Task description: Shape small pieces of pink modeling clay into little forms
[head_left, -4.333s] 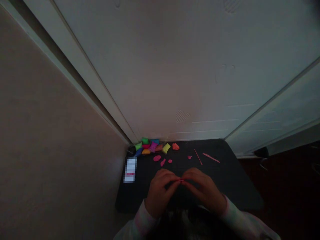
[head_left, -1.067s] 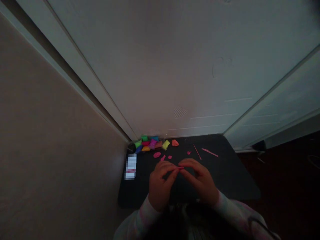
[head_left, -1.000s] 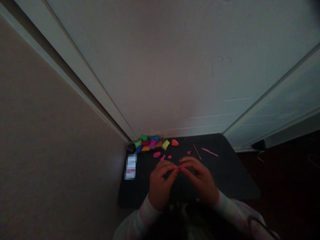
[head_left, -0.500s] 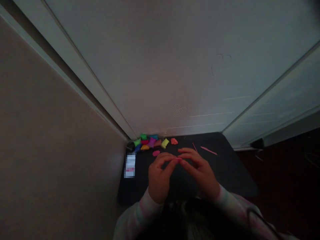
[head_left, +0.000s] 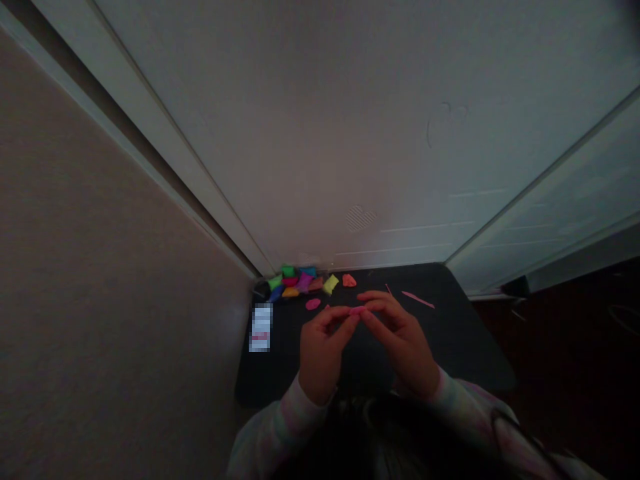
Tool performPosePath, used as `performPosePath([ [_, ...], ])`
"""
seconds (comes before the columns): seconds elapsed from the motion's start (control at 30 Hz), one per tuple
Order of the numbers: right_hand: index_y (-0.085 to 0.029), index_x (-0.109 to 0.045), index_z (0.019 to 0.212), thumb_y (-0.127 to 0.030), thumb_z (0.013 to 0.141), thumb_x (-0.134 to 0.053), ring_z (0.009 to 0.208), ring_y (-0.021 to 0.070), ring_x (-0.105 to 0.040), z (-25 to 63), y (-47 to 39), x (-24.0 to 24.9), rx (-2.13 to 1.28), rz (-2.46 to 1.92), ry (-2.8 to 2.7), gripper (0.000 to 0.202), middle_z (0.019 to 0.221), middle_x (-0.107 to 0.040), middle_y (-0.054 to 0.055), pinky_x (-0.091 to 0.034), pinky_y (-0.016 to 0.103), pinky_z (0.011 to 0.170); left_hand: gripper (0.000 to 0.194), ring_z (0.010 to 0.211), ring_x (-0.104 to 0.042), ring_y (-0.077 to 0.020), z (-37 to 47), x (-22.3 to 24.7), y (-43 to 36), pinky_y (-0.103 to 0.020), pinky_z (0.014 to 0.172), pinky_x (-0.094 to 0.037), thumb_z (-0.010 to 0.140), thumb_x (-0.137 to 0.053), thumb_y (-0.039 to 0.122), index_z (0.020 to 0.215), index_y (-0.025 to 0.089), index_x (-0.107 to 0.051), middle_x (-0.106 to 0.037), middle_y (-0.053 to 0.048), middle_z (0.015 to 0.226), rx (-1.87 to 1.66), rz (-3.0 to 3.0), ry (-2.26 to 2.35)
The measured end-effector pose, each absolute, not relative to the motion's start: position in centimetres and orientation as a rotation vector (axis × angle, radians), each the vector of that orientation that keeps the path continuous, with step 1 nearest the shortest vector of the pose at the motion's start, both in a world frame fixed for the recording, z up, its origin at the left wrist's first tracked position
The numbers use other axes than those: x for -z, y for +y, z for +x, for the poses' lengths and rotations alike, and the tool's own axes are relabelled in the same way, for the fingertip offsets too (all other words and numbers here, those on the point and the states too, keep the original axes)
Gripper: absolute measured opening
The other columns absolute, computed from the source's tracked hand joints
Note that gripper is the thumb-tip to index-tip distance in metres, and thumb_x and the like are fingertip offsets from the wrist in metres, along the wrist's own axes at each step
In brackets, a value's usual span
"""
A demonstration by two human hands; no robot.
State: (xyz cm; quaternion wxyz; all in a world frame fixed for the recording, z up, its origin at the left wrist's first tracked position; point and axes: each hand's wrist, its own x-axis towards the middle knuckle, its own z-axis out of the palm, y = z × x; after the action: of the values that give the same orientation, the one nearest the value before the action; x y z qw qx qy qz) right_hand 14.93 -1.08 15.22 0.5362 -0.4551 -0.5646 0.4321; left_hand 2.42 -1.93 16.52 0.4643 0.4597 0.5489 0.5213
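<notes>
Between my fingertips, over the middle of the dark table, is a small piece of pink modelling clay (head_left: 357, 311). My left hand (head_left: 323, 350) pinches its left end, thumb and fingers closed. The other end is pinched by my right hand (head_left: 405, 343). A flat pink clay disc (head_left: 313, 304) lies on the table just beyond my left hand. Past my right hand are a long pink modelling tool (head_left: 418, 299) and a thinner pink stick (head_left: 389, 289), partly hidden by my fingers. A speck of pink shows behind my left fingers, too small to make out.
Several coloured clay packets (head_left: 290, 283) are heaped at the back left of the dark table (head_left: 460, 347). A yellow packet (head_left: 331, 285) and an orange lump (head_left: 349, 281) lie beside them. A blurred white item (head_left: 261, 328) lies at the left edge. Walls (head_left: 320, 133) rise behind and left.
My fingertips have shifted slightly, so more of the pink clay shows between them. My left hand has moved a little to the right. The things on the table have stayed put.
</notes>
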Motion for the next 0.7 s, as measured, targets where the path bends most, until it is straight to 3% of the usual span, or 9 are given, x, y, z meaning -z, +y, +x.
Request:
performPosePath([
  [0.37,-0.026,-0.067,0.084,-0.029,0.078,-0.062,0.095,0.0203,-0.059,14.6,-1.8,-15.1,-1.039,-1.032,-1.371,0.008,0.094,-0.065,0.005,-0.046,0.037,0.086,0.006,0.079,-0.065,-0.0181,1.8,-16.6,-2.5,-0.031,0.079,-0.049,0.072,-0.064,0.022,0.074,0.019,-0.068,-0.07,-0.003,0.077,-1.285,1.326,1.392],
  [0.57,-0.024,-0.066,0.072,-0.031,0.076,-0.064,0.082,0.0169,-0.062,14.5,-1.9,-14.4,-1.143,-1.023,-1.306,0.008,0.082,-0.065,0.002,-0.05,0.031,0.078,0.025,0.082,-0.066,-0.0185,0.8,-16.1,-2.8,-0.031,0.079,-0.05,0.072,-0.064,0.02,0.097,0.018,-0.062,-0.071,-0.004,0.083,-1.227,1.39,1.341],
  [0.7,-0.023,-0.067,0.068,-0.031,0.075,-0.066,0.077,0.0151,-0.061,14.6,-2.0,-14.0,-1.203,-1.022,-1.275,0.01,0.078,-0.065,0.001,-0.049,0.028,0.075,0.01,0.079,-0.066,-0.0181,0.6,-16.5,-2.8,-0.029,0.076,-0.051,0.071,-0.067,0.02,0.08,0.019,-0.07,-0.072,-0.004,0.081,-1.154,1.446,1.334],
])
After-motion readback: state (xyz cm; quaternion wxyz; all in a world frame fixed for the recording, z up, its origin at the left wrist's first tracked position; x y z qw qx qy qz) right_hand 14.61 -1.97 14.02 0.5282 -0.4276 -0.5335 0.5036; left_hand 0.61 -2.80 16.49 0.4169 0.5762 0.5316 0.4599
